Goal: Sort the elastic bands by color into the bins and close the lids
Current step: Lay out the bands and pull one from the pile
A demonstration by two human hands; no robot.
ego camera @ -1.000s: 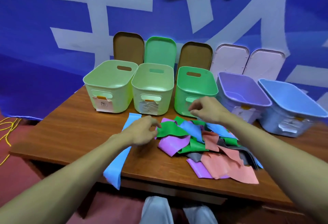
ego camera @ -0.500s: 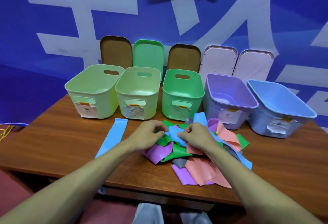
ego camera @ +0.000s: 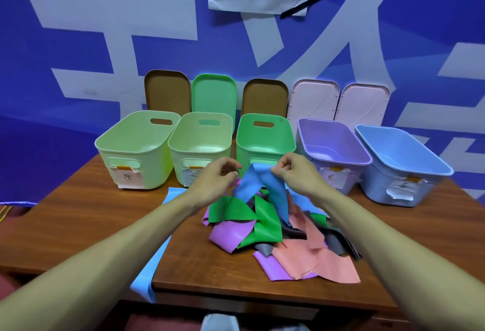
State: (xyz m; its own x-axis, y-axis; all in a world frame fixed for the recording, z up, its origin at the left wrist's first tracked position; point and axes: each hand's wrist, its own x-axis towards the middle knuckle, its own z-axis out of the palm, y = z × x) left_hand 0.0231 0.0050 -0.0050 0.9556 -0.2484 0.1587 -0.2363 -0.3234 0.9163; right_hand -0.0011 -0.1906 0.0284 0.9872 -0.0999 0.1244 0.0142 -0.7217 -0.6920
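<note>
A blue band [ego camera: 258,182] is lifted out of the pile of elastic bands [ego camera: 278,239], pinched at its top by my right hand [ego camera: 296,173]. Just left of that band, my left hand [ego camera: 217,179] has its fingers curled together; whether they grip anything is unclear. The pile holds green [ego camera: 231,210], purple [ego camera: 231,236], salmon [ego camera: 315,260] and grey [ego camera: 262,249] bands. Behind it stand two pale green bins [ego camera: 136,144] [ego camera: 199,141], a green bin [ego camera: 265,139], a purple bin [ego camera: 333,144] and a blue bin [ego camera: 401,152], all without lids.
Several lids lean on the blue wall behind the bins: brown [ego camera: 166,92], green [ego camera: 214,94], brown [ego camera: 265,97] and two pale pink [ego camera: 312,99] [ego camera: 362,102]. A long light blue band [ego camera: 149,265] hangs over the front edge of the wooden table [ego camera: 78,212].
Both hands came together over the pile, then rose toward the green bin. The right hand has pulled the blue band up out of the pile.
</note>
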